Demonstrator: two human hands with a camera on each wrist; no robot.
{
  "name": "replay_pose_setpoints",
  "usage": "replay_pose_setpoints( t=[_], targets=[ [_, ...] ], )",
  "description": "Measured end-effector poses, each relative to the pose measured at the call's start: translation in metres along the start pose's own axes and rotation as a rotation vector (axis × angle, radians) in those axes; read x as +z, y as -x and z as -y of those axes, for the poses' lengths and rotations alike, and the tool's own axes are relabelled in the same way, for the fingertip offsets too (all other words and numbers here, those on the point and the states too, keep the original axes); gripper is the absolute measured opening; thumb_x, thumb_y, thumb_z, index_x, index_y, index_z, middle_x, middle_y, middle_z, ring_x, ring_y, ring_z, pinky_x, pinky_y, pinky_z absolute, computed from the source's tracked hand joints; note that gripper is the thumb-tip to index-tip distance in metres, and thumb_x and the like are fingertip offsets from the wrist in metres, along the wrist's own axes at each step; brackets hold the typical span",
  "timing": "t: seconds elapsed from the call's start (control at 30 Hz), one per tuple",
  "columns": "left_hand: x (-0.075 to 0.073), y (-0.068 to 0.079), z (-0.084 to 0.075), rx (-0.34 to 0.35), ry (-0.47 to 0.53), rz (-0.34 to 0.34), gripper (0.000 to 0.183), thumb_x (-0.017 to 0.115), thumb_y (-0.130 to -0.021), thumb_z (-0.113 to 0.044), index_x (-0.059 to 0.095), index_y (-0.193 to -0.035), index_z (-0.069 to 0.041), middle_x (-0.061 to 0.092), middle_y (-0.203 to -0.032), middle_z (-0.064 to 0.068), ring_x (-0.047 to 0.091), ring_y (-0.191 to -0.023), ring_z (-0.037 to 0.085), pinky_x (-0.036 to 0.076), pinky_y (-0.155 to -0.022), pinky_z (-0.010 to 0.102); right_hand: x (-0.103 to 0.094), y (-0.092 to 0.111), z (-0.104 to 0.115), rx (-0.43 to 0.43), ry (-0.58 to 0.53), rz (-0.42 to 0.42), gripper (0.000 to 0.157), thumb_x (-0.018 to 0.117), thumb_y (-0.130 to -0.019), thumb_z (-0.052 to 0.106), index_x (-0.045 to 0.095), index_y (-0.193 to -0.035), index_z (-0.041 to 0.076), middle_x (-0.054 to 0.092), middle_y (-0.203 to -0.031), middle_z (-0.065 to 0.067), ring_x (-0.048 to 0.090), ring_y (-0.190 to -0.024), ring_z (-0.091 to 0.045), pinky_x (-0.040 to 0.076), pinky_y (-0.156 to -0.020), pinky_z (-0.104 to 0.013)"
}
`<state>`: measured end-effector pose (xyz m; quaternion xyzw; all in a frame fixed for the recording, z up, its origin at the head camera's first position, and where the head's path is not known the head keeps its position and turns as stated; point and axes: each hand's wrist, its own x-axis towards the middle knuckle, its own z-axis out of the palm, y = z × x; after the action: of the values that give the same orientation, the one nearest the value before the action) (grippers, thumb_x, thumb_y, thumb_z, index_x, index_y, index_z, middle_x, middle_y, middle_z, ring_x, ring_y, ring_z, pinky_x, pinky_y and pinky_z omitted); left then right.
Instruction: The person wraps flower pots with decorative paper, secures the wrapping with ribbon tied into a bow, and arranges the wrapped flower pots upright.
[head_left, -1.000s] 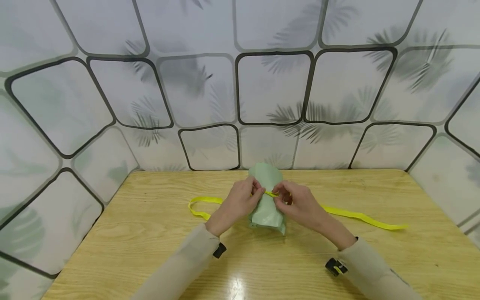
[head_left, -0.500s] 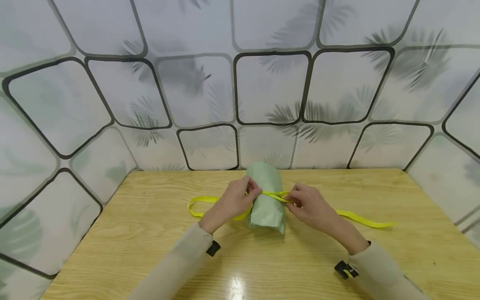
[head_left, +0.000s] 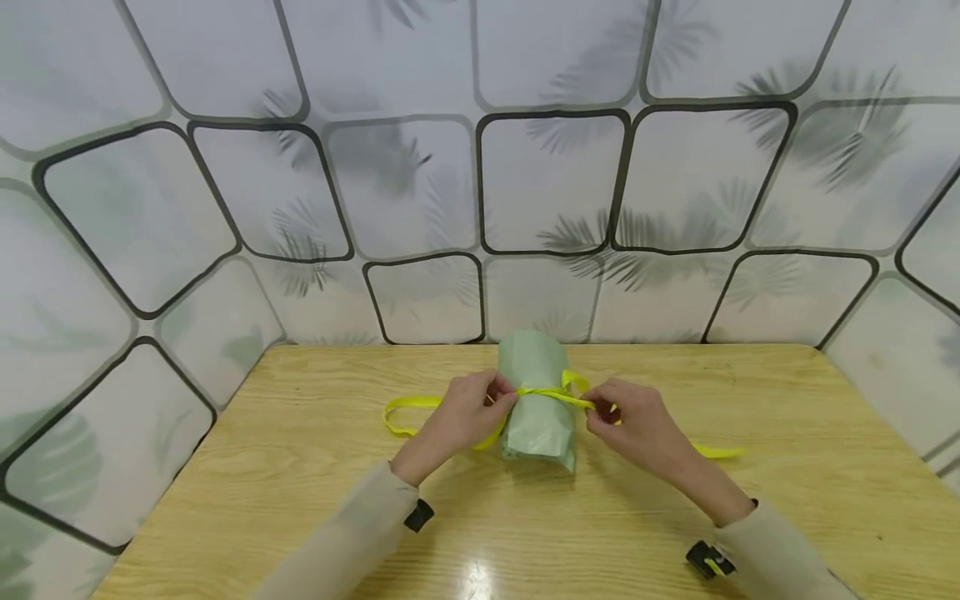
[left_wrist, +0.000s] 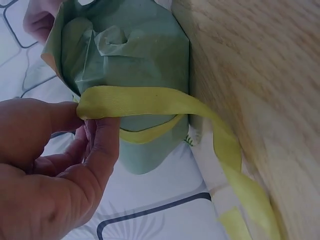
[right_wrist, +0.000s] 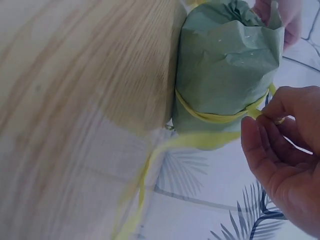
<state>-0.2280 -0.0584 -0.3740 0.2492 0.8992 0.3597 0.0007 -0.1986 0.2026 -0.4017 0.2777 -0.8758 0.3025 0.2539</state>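
A pale green paper-wrapped bundle [head_left: 534,433] lies lengthwise on the wooden table, its folded end showing in both wrist views. Yellow ribbon [head_left: 543,392] circles its middle and crosses on top, with a small loop standing up at the right side. My left hand [head_left: 472,412] pinches the ribbon at the bundle's left edge; in the left wrist view the flat ribbon [left_wrist: 140,101] runs from thumb and fingertips across toward the table. On the other side my right hand [head_left: 637,425] pinches a ribbon strand drawn taut from the crossing, just off the bundle.
One ribbon length curls on the table [head_left: 300,467] left of the bundle, and a tail [head_left: 717,452] lies to the right behind the right forearm. A patterned white wall covering [head_left: 420,192] rises behind the table's far edge.
My right hand has moved right, away from the bundle, pulling the ribbon tauter across it. The right tail has grown shorter on the table. My left hand has shifted slightly left.
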Motion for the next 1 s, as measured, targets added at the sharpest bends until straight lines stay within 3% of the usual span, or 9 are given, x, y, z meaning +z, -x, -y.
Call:
replay_pose_setpoints(
  t=[0.2,0.37,0.43,0.53,0.6,0.77,0.9,1.0],
  targets=[
    [0.000,-0.001,0.006,0.031,-0.035,-0.009,0.011,0.061,-0.104,-0.016,0.068,-0.104,-0.008,0.070,-0.093,0.004,0.066,-0.082,0.013,0.055,-0.072,0.023,-0.006,0.006,0.002,0.010,0.046,0.030,0.018,0.072,-0.074,-0.010,0.076,-0.083,0.006,0.060,-0.072,0.007,0.048,-0.065,0.002,0.042,-0.054,-0.017],
    [-0.001,-0.003,0.013,0.081,-0.084,-0.014,0.009,0.063,-0.102,-0.013,0.068,-0.100,-0.006,0.071,-0.092,0.007,0.068,-0.082,0.016,0.057,-0.072,0.023,-0.011,0.008,0.005,0.064,0.042,0.023,0.017,0.071,-0.080,-0.009,0.073,-0.087,0.007,0.062,-0.078,0.005,0.055,-0.067,-0.002,0.046,-0.054,-0.018],
    [-0.001,-0.003,0.015,0.083,-0.082,-0.005,0.010,0.063,-0.103,-0.014,0.069,-0.100,-0.006,0.071,-0.092,0.007,0.068,-0.082,0.016,0.057,-0.072,0.024,-0.013,0.008,0.007,0.139,-0.031,0.026,0.014,0.067,-0.088,-0.006,0.071,-0.093,0.007,0.067,-0.086,0.000,0.062,-0.072,-0.007,0.052,-0.056,-0.020],
    [-0.001,-0.003,0.018,0.087,-0.077,0.000,0.012,0.062,-0.103,-0.015,0.069,-0.100,-0.006,0.072,-0.092,0.006,0.068,-0.082,0.015,0.058,-0.072,0.025,-0.018,0.007,0.010,0.284,-0.228,0.060,0.011,0.060,-0.100,0.003,0.067,-0.108,0.004,0.071,-0.106,-0.011,0.070,-0.086,-0.013,0.061,-0.065,-0.027],
    [0.000,-0.002,0.019,0.094,-0.081,-0.003,0.012,0.062,-0.103,-0.015,0.069,-0.100,-0.006,0.072,-0.092,0.006,0.068,-0.082,0.014,0.058,-0.072,0.024,-0.020,0.005,0.011,0.364,-0.367,0.087,0.016,0.054,-0.106,0.008,0.063,-0.117,0.000,0.070,-0.116,-0.019,0.071,-0.092,-0.012,0.063,-0.072,-0.032],
    [0.001,-0.003,0.021,0.097,-0.085,-0.003,0.013,0.062,-0.103,-0.015,0.069,-0.099,-0.005,0.072,-0.091,0.006,0.068,-0.080,0.015,0.056,-0.069,0.023,-0.018,0.003,0.011,0.453,-0.604,0.117,0.023,0.045,-0.110,0.009,0.052,-0.123,-0.008,0.065,-0.120,-0.030,0.073,-0.096,-0.007,0.063,-0.081,-0.035],
    [0.002,-0.002,0.021,0.084,-0.076,0.003,0.012,0.062,-0.104,-0.015,0.069,-0.099,-0.006,0.072,-0.090,0.006,0.068,-0.078,0.014,0.054,-0.067,0.021,-0.017,0.003,0.011,0.484,-0.671,0.112,0.024,0.044,-0.110,0.009,0.050,-0.126,-0.009,0.062,-0.113,-0.031,0.076,-0.093,-0.018,0.063,-0.080,-0.043],
    [0.002,-0.002,0.022,0.091,-0.078,0.004,0.013,0.060,-0.104,-0.014,0.069,-0.100,-0.005,0.072,-0.090,0.006,0.067,-0.077,0.013,0.053,-0.065,0.020,-0.018,0.004,0.010,0.487,-0.605,0.101,0.025,0.050,-0.109,0.011,0.053,-0.126,-0.006,0.063,-0.108,-0.028,0.077,-0.087,-0.019,0.063,-0.079,-0.043]
  ],
)
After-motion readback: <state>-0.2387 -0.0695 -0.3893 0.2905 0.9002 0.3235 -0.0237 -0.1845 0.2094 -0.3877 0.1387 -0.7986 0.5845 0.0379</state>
